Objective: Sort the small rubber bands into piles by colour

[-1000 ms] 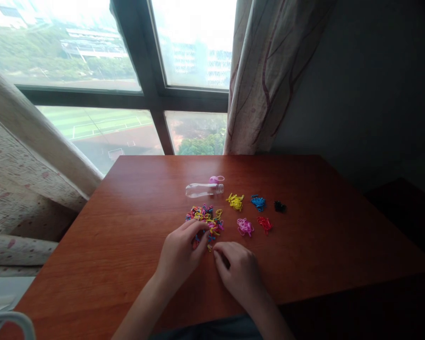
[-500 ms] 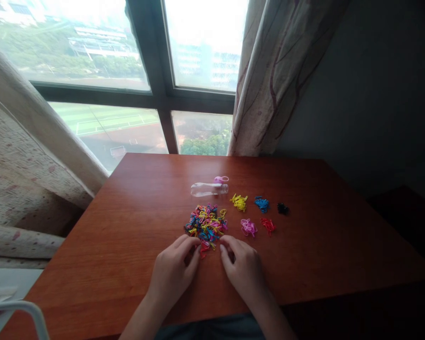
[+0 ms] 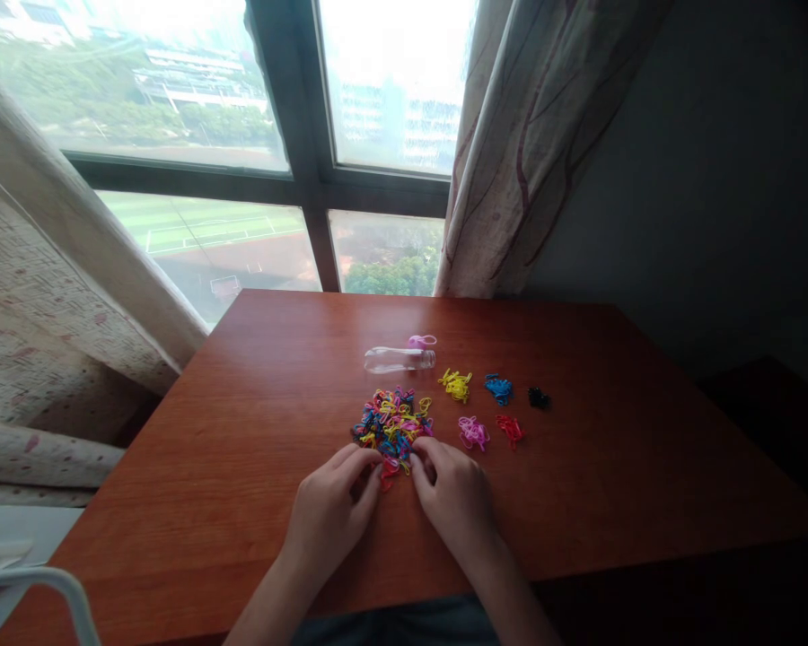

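Observation:
A mixed heap of small coloured rubber bands (image 3: pixel 391 422) lies on the wooden table in front of me. At its near left edge is my left hand (image 3: pixel 337 498), thumb and forefinger drawn together beside some red bands (image 3: pixel 388 474); whatever is between the tips is too small to make out. My right hand (image 3: pixel 454 489) touches the heap's near right edge, fingers curled and the thumb slightly apart from the forefinger. Sorted by colour, small piles sit to the right: yellow bands (image 3: pixel 456 386), blue bands (image 3: pixel 498 388), black bands (image 3: pixel 539 397), pink bands (image 3: pixel 473 432) and red bands (image 3: pixel 510 431).
Behind the heap a clear plastic bottle (image 3: pixel 397 360) lies on its side, with a pink loop-shaped piece (image 3: pixel 422 341) just beyond its neck. The table (image 3: pixel 242 431) reaches to a window flanked by curtains (image 3: pixel 512 179). A white curved bar (image 3: pixel 47 579) stands at lower left.
My right hand has shifted slightly left and forward, its fingertips now at the heap. My left hand stays nearly in place, and the piles look the same.

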The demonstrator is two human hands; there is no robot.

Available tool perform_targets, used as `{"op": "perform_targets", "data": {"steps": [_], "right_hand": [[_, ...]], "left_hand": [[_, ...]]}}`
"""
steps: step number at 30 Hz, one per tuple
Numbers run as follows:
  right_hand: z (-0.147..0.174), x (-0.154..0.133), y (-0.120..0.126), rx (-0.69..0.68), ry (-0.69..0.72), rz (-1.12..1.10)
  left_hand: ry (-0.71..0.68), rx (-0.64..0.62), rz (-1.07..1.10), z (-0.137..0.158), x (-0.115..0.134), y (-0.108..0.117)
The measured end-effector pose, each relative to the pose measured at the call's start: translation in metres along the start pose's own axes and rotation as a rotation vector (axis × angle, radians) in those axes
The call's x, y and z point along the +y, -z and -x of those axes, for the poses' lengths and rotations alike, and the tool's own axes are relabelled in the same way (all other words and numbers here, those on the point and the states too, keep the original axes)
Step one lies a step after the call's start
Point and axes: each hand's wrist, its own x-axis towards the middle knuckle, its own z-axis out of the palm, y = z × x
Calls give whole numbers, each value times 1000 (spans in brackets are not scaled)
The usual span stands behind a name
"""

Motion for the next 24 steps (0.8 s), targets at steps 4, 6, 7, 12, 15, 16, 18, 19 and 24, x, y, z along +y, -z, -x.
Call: {"op": "perform_targets", "data": {"steps": [4,6,7,12,15,16,18,19,24], "right_hand": [[0,1,-1,4,23,-16],[1,2,-1,3,44,-34],[2,1,0,1,56,-44],[7,3,4,-16,89,-118],[8,6,4,9,39,-179],[8,7,4,22,23,-186],[8,8,3,41,14,-166],[7,7,2,43,21,-143],[6,3,5,17,75,-69]], "left_hand": [[5,-4,2,0,1,0],[7,-4,0,0,1,0],[6,-4,-2,0,0,0],[5,-3,1,0,0,0],[10,-3,-1,1,0,1],[13,-1,-2,1,0,1],[12,2,-1,1,0,0],[9,4,0,2,0,0],[-2,6,4,1,0,0]]}}
